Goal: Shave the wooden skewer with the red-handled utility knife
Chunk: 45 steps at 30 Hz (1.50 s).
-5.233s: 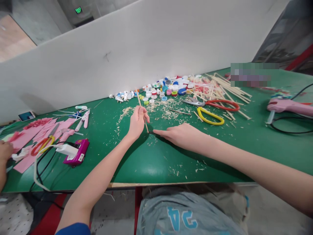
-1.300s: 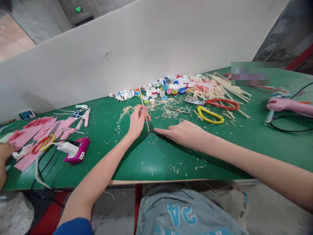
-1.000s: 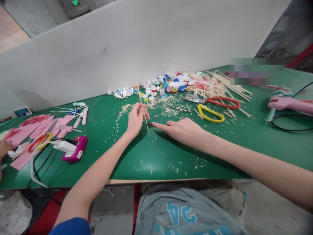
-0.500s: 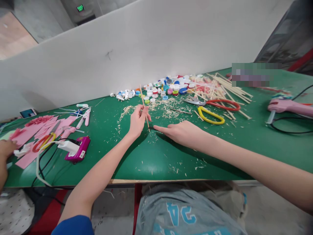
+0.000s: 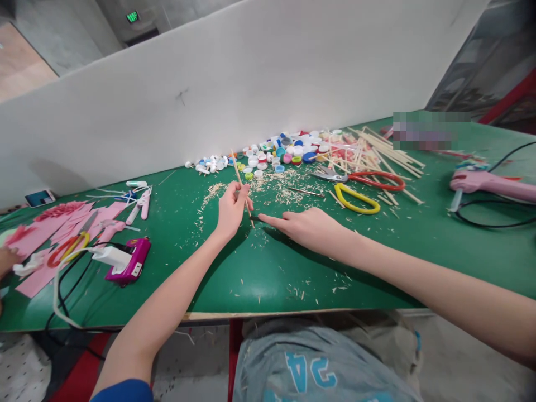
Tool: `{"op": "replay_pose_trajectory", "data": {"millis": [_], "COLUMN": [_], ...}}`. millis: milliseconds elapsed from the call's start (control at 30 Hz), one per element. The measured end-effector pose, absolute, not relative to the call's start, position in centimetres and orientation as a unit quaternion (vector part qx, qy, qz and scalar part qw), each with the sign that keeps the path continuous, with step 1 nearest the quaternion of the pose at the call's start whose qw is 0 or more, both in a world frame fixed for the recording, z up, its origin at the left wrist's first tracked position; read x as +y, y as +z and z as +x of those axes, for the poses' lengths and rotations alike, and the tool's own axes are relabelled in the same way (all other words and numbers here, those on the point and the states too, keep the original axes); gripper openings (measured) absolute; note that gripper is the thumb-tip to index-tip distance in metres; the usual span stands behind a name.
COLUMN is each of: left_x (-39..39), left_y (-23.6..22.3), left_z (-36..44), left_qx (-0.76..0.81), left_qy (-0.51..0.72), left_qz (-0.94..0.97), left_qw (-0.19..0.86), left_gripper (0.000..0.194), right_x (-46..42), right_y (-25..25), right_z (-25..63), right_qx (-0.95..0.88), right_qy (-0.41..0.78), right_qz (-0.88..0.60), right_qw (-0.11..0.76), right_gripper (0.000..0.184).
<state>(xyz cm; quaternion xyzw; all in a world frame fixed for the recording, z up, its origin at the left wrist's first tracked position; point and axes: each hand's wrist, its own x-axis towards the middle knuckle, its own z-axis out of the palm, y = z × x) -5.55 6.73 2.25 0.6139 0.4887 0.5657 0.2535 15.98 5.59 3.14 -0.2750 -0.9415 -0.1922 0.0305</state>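
Between the thumb and fingers of my left hand [image 5: 233,207] is a thin wooden stick [image 5: 236,165], tilted, its lower end close to the table. My right hand [image 5: 309,226] is closed around a tool mostly hidden in the palm, forefinger stretched along it. Only its narrow dark blade [image 5: 254,218] shows, touching or very near the stick's lower end. Pale wood shavings [image 5: 288,190] lie scattered around both hands. A thin metal rod [image 5: 307,191] rests beyond my right hand, beside scissors [image 5: 355,187] with one red and one yellow handle.
Colourful bottle caps [image 5: 268,156] and a pile of wooden sticks [image 5: 387,149] line the white partition [image 5: 251,72]. A pink glue gun [image 5: 481,181] with a black cable sits right. Leftward are pink paper [image 5: 42,276], a purple power strip [image 5: 133,262] with cables, and another person's hand [image 5: 7,260].
The view has shifted slightly. Both my hands keep their grips, with the dark blade still at the stick's lower end. The other person's hand at the left shows less.
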Motion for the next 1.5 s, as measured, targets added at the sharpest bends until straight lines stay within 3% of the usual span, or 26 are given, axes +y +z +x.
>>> {"op": "replay_pose_trajectory", "data": {"millis": [233, 600, 733, 1067, 1500], "left_x": [6.5, 6.7, 6.6, 6.5, 6.0], "left_y": [2.4, 2.3, 2.3, 2.4, 2.6], "left_z": [-5.3, -5.5, -5.4, -5.4, -4.9], "left_qx": [0.496, 0.511, 0.513, 0.513, 0.523], "left_qy": [0.566, 0.571, 0.572, 0.572, 0.562], "left_qz": [0.615, 0.605, 0.601, 0.609, 0.612], "left_qw": [0.235, 0.217, 0.220, 0.197, 0.189], "left_gripper": [0.034, 0.036, 0.036, 0.036, 0.034], "right_x": [5.4, 4.9, 4.7, 4.3, 4.3], "right_y": [3.3, 3.7, 3.9, 3.8, 3.5], "right_z": [15.8, 15.4, 15.5, 15.4, 15.7], "right_qx": [-0.949, -0.942, -0.932, -0.936, -0.947], "right_qy": [-0.181, -0.176, -0.198, -0.184, -0.171], "right_qz": [-0.259, -0.280, -0.300, -0.300, -0.271], "right_qw": [-0.012, -0.050, -0.041, -0.023, 0.033], "right_gripper": [0.064, 0.067, 0.072, 0.055, 0.059]}}
